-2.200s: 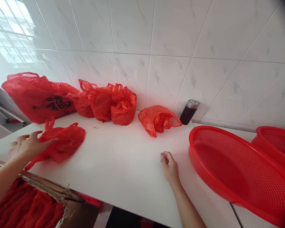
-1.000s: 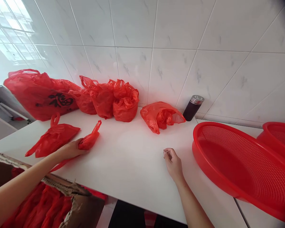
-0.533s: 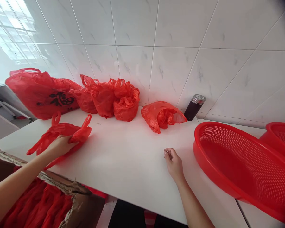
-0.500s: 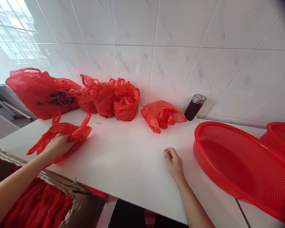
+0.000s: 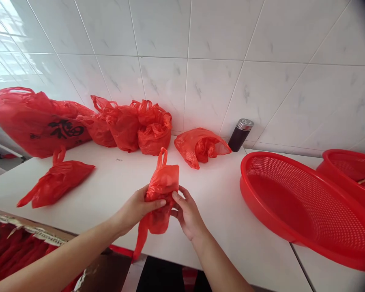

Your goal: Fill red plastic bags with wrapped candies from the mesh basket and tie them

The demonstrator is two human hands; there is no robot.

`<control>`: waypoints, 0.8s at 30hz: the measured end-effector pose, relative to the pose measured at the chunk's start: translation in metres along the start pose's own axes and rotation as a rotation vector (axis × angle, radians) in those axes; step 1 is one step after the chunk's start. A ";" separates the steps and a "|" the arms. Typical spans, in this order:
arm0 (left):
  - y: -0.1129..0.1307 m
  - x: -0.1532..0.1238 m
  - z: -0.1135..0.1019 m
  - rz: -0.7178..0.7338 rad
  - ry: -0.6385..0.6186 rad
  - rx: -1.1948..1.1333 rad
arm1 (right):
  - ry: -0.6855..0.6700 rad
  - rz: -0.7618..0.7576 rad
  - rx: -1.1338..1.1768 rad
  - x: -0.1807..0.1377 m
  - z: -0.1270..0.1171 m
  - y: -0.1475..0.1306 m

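Note:
Both of my hands meet over the front middle of the white table, around a crumpled red plastic bag. My left hand grips the bag from the left with thumb and fingers closed on it. From the right, my right hand has its fingers curled against the bag's lower part. One bag handle sticks up and a tail hangs below the table edge. A pile of flat red bags lies on the table to the left.
Several filled red bags and a big red bag with black print line the tiled wall. A loose red bag and a dark flask stand farther right. Two red perforated baskets sit at right. A cardboard box is lower left.
My left hand has lifted one red bag off the left pile and carried it to the middle. My right hand has left the table and closed on that bag.

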State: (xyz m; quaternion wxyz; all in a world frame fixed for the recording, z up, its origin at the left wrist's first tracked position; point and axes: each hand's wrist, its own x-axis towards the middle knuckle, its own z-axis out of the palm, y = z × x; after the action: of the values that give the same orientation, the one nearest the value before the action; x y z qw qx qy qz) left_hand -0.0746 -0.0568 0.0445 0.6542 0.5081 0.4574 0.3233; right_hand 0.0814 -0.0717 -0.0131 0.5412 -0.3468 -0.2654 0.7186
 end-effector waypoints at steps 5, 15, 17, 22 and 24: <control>-0.006 0.003 0.010 -0.053 -0.017 0.064 | 0.076 -0.143 0.082 -0.005 -0.009 -0.001; -0.023 0.010 0.021 -0.118 0.005 0.012 | 0.146 -0.197 -0.031 -0.012 0.000 0.001; -0.023 0.011 0.021 -0.090 0.037 -0.045 | 0.161 -0.199 -0.097 -0.014 0.000 -0.001; -0.026 0.009 0.024 -0.095 0.070 -0.169 | 0.063 -0.150 -0.196 -0.014 -0.002 -0.006; -0.027 0.008 0.025 -0.125 0.010 -0.204 | 0.073 -0.134 -0.257 -0.011 -0.005 -0.007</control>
State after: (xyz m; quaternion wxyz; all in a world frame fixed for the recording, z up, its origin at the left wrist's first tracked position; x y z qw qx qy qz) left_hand -0.0497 -0.0663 0.0178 0.7190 0.4078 0.4565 0.3292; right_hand 0.0915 -0.0807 -0.0080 0.5484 -0.4207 -0.3578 0.6279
